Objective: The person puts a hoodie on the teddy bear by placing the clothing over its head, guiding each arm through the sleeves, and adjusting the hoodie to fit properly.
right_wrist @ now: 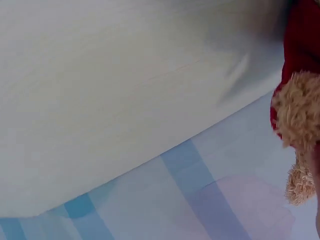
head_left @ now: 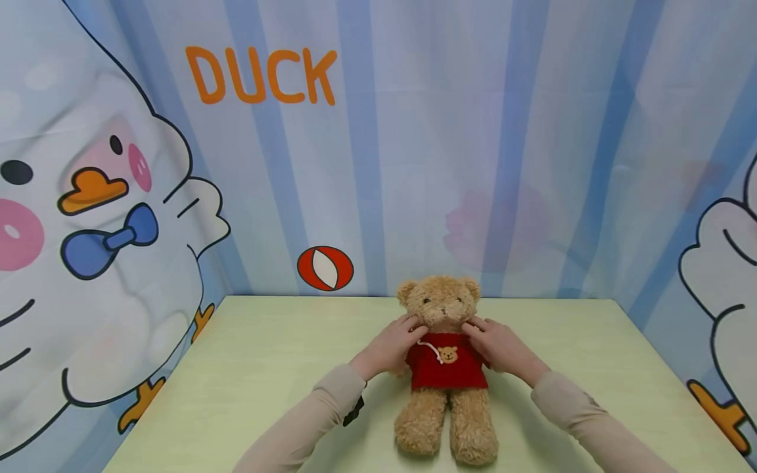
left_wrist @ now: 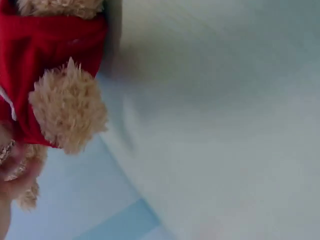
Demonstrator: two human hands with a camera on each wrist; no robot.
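A light-brown teddy bear [head_left: 439,299] in a red shirt [head_left: 449,378] faces me at the middle of the table, its head toward the back and its feet toward me. My left hand [head_left: 393,341] grips the bear at its neck and shoulder, fingertips at the collar. On the other side, my right hand [head_left: 499,345] holds the matching spot. A white cord [head_left: 430,347] hangs at the collar beside a small bear-face patch [head_left: 448,355]. One fuzzy arm [left_wrist: 70,107] sticks out of its sleeve in the left wrist view. Both thumbs are hidden.
The pale yellow-green table [head_left: 284,348] extends to both sides of the bear. Behind it hangs a striped blue curtain [head_left: 408,164] printed with cartoon ducks. A black band [head_left: 354,412] shows at the left sleeve.
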